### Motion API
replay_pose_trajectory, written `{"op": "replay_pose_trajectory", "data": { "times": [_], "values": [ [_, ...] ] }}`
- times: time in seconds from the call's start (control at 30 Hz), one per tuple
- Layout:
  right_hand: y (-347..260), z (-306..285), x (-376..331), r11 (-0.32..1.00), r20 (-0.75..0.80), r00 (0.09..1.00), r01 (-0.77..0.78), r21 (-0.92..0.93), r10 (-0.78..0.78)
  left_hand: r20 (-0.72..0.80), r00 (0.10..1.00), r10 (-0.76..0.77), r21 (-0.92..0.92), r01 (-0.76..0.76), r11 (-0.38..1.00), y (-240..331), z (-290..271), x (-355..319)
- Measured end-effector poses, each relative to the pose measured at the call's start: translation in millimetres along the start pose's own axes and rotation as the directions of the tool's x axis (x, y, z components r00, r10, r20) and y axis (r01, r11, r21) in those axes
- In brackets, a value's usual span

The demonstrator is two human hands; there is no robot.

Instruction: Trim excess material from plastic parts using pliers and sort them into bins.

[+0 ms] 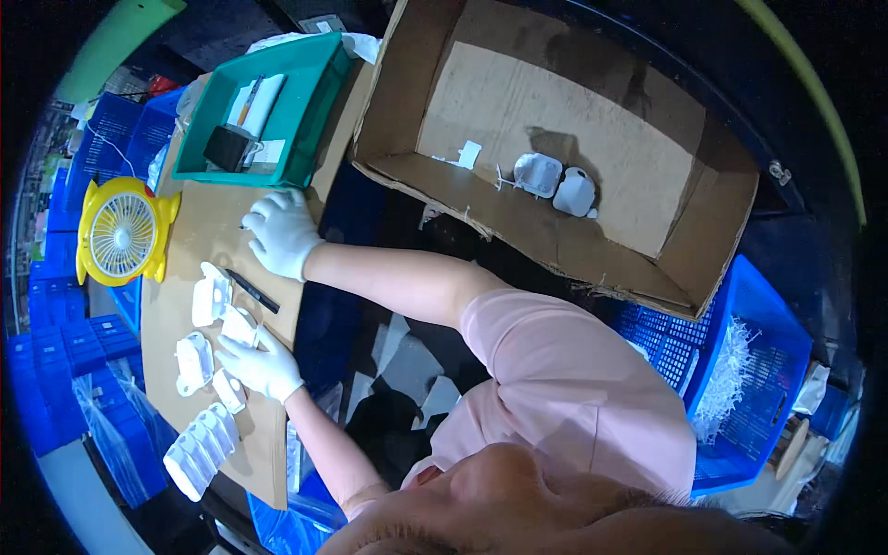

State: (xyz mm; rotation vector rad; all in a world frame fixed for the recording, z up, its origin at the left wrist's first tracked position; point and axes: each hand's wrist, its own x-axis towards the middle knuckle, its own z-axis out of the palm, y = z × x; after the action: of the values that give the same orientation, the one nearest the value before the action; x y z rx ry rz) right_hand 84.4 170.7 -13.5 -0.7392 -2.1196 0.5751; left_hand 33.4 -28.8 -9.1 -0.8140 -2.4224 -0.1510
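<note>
Both my hands wear white gloves and are over a tan tabletop [199, 245]. My left hand [261, 365], the lower one, has its thumb and fingers around a white plastic part [240, 326]. Around it lie other white moulded parts: a housing [211, 296], a second housing [193, 363], a small block [229, 390] and a ribbed row of pieces [201, 451]. My right hand [285, 235] is farther up, beside the green tray, fingers bent; a small dark tip shows at them, the rest hidden. A slim black tool [252, 289] lies between the hands.
A green tray [314, 139] holds a dark box, paper and a pen. A yellow fan [124, 231] stands at the table's left edge. A large cardboard box [555, 245] with white parts is at upper right. Blue crates [772, 407] stand right, one holding white scraps, and others far left.
</note>
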Motion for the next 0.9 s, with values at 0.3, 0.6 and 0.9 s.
{"op": "replay_pose_trajectory", "data": {
  "times": [0.3,0.6,0.9],
  "values": [
    [114,-178,-31,0.983,-0.336,0.926,-0.185,-0.009,0.171,-0.029,0.994,-0.106,-0.035,0.105,0.994,-10,8,-5],
    [269,-278,-150,0.568,0.483,0.493,-0.028,-0.823,0.724,-0.067,0.986,-0.155,-0.107,0.147,0.983,-16,-5,-17],
    [395,-225,-202,0.267,0.132,0.318,-0.915,0.302,0.939,-0.012,1.0,-0.008,-0.282,0.004,0.959,-15,-29,-50]
  ]
}}
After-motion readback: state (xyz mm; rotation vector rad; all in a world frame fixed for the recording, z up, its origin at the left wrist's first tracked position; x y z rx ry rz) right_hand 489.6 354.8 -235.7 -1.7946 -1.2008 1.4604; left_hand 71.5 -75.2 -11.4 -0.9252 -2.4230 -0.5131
